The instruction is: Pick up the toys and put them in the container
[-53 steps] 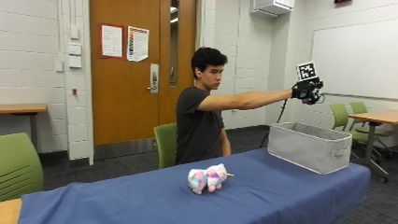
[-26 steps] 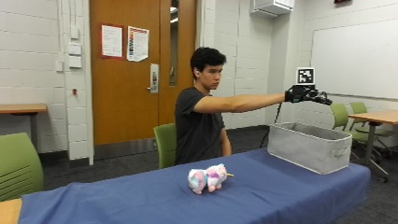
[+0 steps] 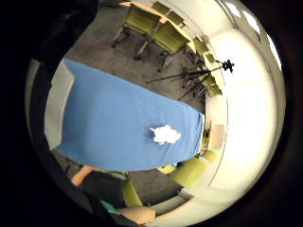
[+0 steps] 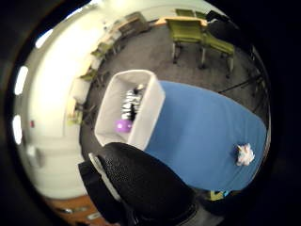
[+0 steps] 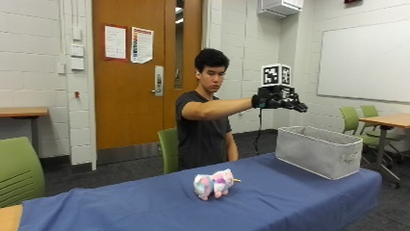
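A pink, white and blue plush toy (image 5: 213,184) lies on the blue-covered table (image 5: 128,207), near its middle; it also shows as a small pale shape, the plush (image 3: 164,135) (image 4: 245,154), in both palm views. The grey fabric container (image 5: 318,150) stands at the table's right end. Inside the container (image 4: 149,109) lie a striped zebra toy (image 4: 128,104) and a purple ball (image 4: 123,125). My gloved right hand (image 5: 280,100) is held out high in the air, above the table just left of the container, fingers relaxed and holding nothing.
A green chair (image 5: 169,149) stands behind the table beside the person, and another green chair (image 5: 19,171) sits at the left end. More chairs and a wooden table (image 5: 384,120) stand beyond the container. A tripod (image 3: 199,75) is on the floor past the table.
My right hand has drawn back from above the container towards the table's middle and sunk slightly. The plush toy and container have not moved.
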